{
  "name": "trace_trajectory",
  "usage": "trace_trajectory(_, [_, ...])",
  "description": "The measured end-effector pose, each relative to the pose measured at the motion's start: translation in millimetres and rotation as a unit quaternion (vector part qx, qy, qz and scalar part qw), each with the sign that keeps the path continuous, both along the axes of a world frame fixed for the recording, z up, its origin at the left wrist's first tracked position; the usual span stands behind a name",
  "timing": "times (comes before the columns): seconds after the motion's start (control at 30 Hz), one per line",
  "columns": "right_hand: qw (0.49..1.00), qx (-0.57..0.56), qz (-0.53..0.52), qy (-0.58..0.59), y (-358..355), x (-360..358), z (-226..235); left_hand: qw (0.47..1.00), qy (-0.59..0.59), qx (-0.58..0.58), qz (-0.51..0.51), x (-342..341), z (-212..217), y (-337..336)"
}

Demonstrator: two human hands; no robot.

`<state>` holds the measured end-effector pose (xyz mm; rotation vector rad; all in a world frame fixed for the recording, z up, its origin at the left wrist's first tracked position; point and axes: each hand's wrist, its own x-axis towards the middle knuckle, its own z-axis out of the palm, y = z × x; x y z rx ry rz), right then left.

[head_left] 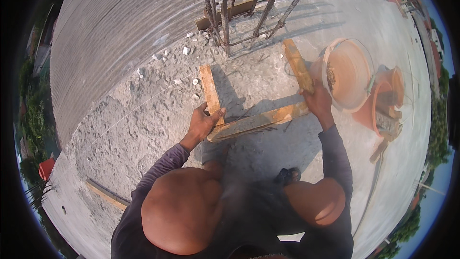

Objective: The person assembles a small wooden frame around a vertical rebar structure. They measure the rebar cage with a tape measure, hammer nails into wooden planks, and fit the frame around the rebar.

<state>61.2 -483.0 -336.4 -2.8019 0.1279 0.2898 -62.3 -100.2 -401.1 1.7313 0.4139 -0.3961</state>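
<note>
A three-sided wooden frame (268, 119) lies on rough concrete, its open side facing away from me. My left hand (202, 123) is closed around the near end of its left board (208, 82), where that board meets the near one. At the other corner, my right hand (318, 100) is wrapped round the joint of the right board (296, 61) and the near board. Part of that right joint is hidden by my fingers. Both forearms, in purple-grey sleeves, reach out past my bent knees.
Upright rebar (223, 12) tied with stirrups rises beyond the frame, with a wooden board (241, 11) at its base. White rubble (186, 51) lies nearby. At right stand a pale bucket (352, 79) and an orange bucket (366, 111) holding tools. A wood strip (108, 195) lies at left.
</note>
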Motion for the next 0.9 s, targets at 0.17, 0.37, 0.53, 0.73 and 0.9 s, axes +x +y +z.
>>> trace_trajectory(0.17, [0.998, 0.042, 0.000, -0.050, 9.0, 6.8, -9.3, 1.000, 0.003, 0.005, 0.029, 10.6, -13.0, 8.8])
trace_trajectory(0.37, [0.995, 0.054, 0.042, -0.067, 14.7, 25.1, -31.3, 0.998, -0.028, 0.001, 0.059, 30.7, -10.0, 15.3])
trace_trajectory(0.53, [0.995, 0.022, 0.030, -0.095, 15.4, 43.2, -61.0, 0.997, -0.046, 0.031, 0.056, 43.6, -13.7, 21.3])
trace_trajectory(0.73, [0.987, 0.091, 0.011, -0.132, 16.6, 75.9, -88.4, 0.984, -0.113, 0.114, 0.074, 66.1, -19.0, 16.7])
trace_trajectory(0.9, [0.989, 0.120, 0.006, -0.086, 23.8, 110.5, -84.6, 0.979, -0.138, 0.118, 0.092, 85.1, -12.2, 24.0])
